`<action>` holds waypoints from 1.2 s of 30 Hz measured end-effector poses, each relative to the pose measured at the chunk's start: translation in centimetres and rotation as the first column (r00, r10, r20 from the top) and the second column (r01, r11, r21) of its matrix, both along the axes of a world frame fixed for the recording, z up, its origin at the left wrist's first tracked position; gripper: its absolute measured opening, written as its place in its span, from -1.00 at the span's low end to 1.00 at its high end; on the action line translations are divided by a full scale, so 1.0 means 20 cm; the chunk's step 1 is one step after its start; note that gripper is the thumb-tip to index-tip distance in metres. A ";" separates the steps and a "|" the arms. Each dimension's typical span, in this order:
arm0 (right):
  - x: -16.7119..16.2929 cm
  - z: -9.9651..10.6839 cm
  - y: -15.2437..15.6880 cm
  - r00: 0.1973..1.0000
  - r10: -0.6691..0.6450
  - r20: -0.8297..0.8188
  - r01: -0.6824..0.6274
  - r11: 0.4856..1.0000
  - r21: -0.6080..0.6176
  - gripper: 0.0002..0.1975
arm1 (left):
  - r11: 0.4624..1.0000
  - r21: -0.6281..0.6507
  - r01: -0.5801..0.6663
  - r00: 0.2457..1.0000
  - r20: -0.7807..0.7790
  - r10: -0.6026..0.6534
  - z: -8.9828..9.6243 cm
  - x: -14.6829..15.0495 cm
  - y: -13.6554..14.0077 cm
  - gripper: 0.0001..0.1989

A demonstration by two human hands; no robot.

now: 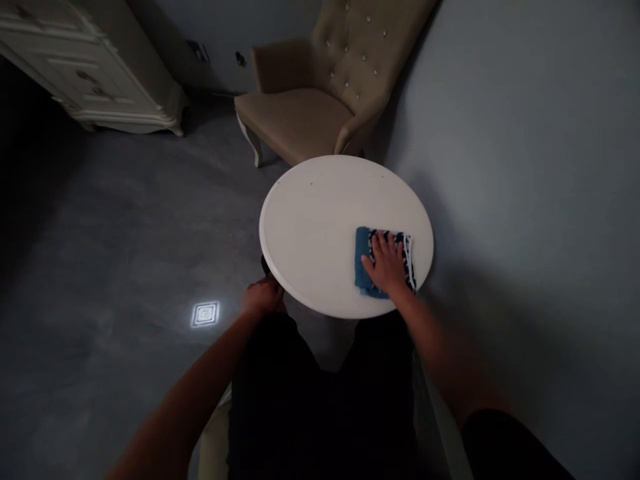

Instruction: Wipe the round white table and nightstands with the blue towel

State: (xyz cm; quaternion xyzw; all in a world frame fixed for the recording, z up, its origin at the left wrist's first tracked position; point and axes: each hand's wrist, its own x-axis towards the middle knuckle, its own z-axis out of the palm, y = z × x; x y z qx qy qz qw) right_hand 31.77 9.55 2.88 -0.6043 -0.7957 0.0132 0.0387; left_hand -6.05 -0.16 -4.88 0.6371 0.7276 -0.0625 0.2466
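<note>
My right hand (387,263) lies flat with fingers spread on a folded cloth (362,257), teal on one side and dark-and-white patterned on the other. The cloth rests on the right part of a round white table (315,233). Beside the table's lower left rim, my left hand (263,295) is closed, its fingers mostly hidden. A small dark thing (265,265) shows just above that hand, partly behind the rim; what it is I cannot make out. Several tiny dark specks dot the far part of the tabletop.
Behind the table stands a beige tufted armchair (300,123). A white chest of drawers (100,80) is at the upper left. The grey wall (525,167) rises close on the right. A bright square pattern (205,314) shows on the grey floor (125,253). My legs (320,413) are below the table edge.
</note>
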 end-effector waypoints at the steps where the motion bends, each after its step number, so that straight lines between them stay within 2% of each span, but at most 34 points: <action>1: 0.00 -0.01 -0.14 1.000 0.012 -0.006 -0.012 1.000 0.003 -0.14 | 1.000 0.014 0.001 1.000 0.008 -0.001 0.00 0.01 -0.01 -0.39; 4: -0.02 -0.06 -0.48 0.998 0.045 -0.034 -0.044 0.999 0.029 -0.08 | 0.999 0.050 -0.004 0.999 0.034 0.003 0.00 0.02 -0.04 -0.45; 6: -0.03 -0.08 -0.60 0.998 0.051 -0.035 -0.049 0.998 0.041 -0.04 | 0.998 0.063 -0.012 0.999 0.051 0.009 0.00 0.01 -0.05 -0.47; 8: -0.04 -0.08 -0.62 0.999 0.049 -0.021 -0.049 0.998 0.034 -0.05 | 0.998 0.066 -0.013 0.998 0.060 0.009 -0.01 0.00 -0.05 -0.48; 10: -0.05 -0.06 -0.55 0.999 0.050 0.001 -0.050 0.999 0.007 -0.08 | 0.998 0.063 0.001 0.998 0.056 -0.005 -0.03 -0.01 -0.04 -0.47; 14: -0.11 0.00 -0.20 1.000 0.016 0.019 -0.016 0.999 -0.041 -0.14 | 0.998 0.052 0.029 0.999 0.036 -0.031 -0.04 -0.03 -0.01 -0.45; 19: -0.21 0.05 0.45 0.998 -0.055 0.039 0.056 0.998 -0.024 -0.17 | 0.996 0.006 0.084 0.996 0.016 -0.084 -0.05 -0.04 0.05 -0.46; 23: -0.29 0.06 0.97 0.988 -0.111 0.108 0.113 0.994 -0.009 -0.18 | 0.995 -0.007 0.105 0.994 0.010 -0.104 -0.09 -0.08 0.08 -0.47; 27: -0.34 0.08 1.39 0.977 -0.145 0.157 0.146 0.989 0.005 -0.17 | 0.996 0.000 0.088 0.995 0.040 -0.088 -0.13 -0.12 0.10 -0.46; 31: -0.36 0.11 1.67 0.962 -0.121 0.244 0.127 0.992 -0.009 0.05 | 0.990 -0.087 0.114 0.993 0.002 -0.114 -0.13 -0.15 0.12 -0.44; 34: -0.37 0.13 1.76 0.957 -0.154 0.246 0.153 0.988 0.022 0.20 | 0.991 -0.090 0.103 0.995 -0.005 -0.104 -0.12 -0.15 0.13 -0.43; 36: -0.36 0.13 1.77 0.962 -0.165 0.217 0.163 0.986 0.028 0.24 | 0.994 -0.070 0.079 0.997 0.000 -0.079 -0.11 -0.15 0.13 -0.42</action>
